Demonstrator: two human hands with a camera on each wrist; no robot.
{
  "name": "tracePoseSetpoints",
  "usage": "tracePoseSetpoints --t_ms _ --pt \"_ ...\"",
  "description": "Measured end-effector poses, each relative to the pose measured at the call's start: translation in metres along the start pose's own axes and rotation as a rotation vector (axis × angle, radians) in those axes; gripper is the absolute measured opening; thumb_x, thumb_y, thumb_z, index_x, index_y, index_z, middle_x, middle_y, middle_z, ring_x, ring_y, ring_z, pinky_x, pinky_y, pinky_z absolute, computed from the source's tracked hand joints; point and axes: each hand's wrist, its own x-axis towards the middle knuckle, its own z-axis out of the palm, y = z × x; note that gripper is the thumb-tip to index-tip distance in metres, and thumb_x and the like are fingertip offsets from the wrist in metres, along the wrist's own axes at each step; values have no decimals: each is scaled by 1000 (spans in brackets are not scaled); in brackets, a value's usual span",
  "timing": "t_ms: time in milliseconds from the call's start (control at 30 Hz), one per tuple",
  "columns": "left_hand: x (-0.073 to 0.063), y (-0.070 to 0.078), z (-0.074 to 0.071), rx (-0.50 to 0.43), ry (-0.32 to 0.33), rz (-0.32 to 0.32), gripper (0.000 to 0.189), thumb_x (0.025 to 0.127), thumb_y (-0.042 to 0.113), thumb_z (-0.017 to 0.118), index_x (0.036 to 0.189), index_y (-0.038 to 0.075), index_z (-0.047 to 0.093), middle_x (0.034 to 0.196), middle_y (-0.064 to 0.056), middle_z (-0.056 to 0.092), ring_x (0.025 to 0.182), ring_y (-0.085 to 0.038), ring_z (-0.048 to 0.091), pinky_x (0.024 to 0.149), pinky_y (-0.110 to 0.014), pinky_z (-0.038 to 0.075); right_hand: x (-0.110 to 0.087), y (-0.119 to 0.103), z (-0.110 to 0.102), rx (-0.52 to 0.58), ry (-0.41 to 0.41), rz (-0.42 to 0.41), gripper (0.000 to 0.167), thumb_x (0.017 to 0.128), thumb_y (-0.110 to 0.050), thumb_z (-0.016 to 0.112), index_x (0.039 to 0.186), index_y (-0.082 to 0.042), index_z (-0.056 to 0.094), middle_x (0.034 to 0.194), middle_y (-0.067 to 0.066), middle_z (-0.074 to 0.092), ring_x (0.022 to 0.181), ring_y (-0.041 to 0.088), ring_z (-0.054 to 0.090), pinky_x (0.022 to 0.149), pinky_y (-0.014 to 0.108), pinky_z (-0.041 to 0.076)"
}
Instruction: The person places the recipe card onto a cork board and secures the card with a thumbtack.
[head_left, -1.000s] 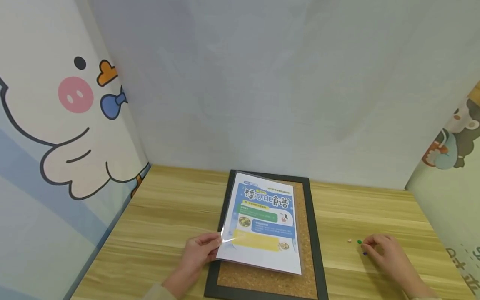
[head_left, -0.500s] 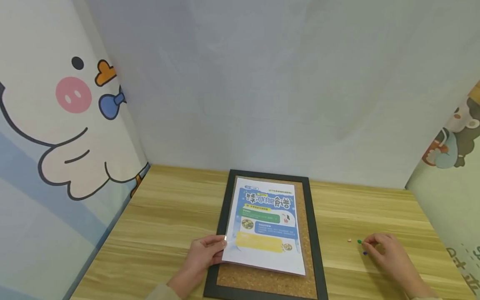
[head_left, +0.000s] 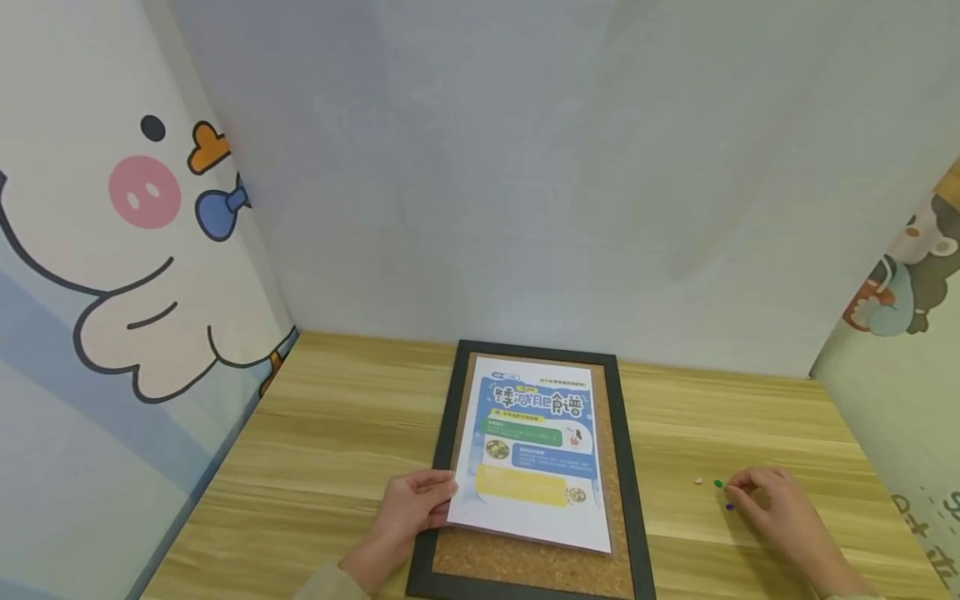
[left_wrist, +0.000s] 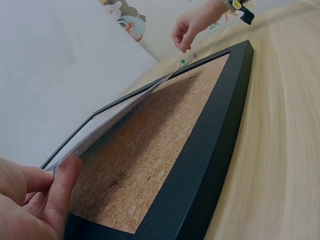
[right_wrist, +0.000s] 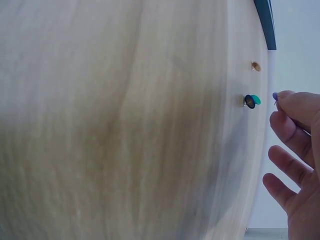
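Note:
My left hand (head_left: 408,510) pinches the lower left edge of a laminated poster sheet (head_left: 534,523), printed in blue, green and yellow. The sheet lies over a black-framed corkboard (head_left: 517,567); the left wrist view shows it raised off the cork (left_wrist: 145,175) on the hand's side. To the right, my right hand (head_left: 776,508) holds a small purple thumbtack (right_wrist: 275,95) between thumb and index finger, its other fingers spread. Close by that hand on the table are a green thumbtack (head_left: 718,483), a dark blue thumbtack (head_left: 730,507) and a pale orange thumbtack (head_left: 698,481).
The wood-grain table (head_left: 337,433) backs onto a plain grey-white wall covering (head_left: 465,183). A cartoon-printed panel (head_left: 150,267) stands at the left side, another panel (head_left: 885,400) at the right. The corkboard's top edge reaches close to the back wall.
My left hand has shifted the sheet slightly right and toward me, so it sits more squarely within the corkboard's frame. The right hand has stayed in place.

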Motion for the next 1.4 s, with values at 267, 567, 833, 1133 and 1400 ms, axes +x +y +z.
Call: tracePoseSetpoints --t_ms 267,567,833,1133,1400 --pt "3 1 2 74 -10 29 30 96 4 74 119 -14 67 86 -5 73 69 -11 68 61 -28 59 0 -3 -2 0 -15 18 20 84 -4 84 85 -21 73 83 -15 68 90 4 51 77 20 39" --pt "4 6 3 411 -44 266 33 91 4 76 120 -9 68 87 -7 69 72 -14 67 59 -28 59 1 -5 -2 10 -7 21 19 85 -5 84 86 -21 73 84 -15 69 91 3 51 77 22 41" --pt "7 12 5 833 -92 437 39 93 4 75 131 -3 69 76 5 59 64 -7 50 54 -22 42 10 -6 7 -34 39 -64 22 78 -1 86 85 -17 73 82 -9 72 84 10 55 74 27 45" --pt "10 22 12 1172 -157 515 34 96 9 74 128 -4 71 78 -2 58 67 -11 43 58 -25 40 32 -23 8 -51 -33 -68 18 85 -5 84 86 -19 73 85 -12 70 88 19 60 77 44 51" --pt "12 26 13 1328 -138 631 25 91 19 82 109 1 78 84 -3 52 74 -15 43 61 -28 42 52 -41 15 -28 -102 -88 17 89 -7 81 86 -20 72 85 -16 66 90 21 60 81 48 51"
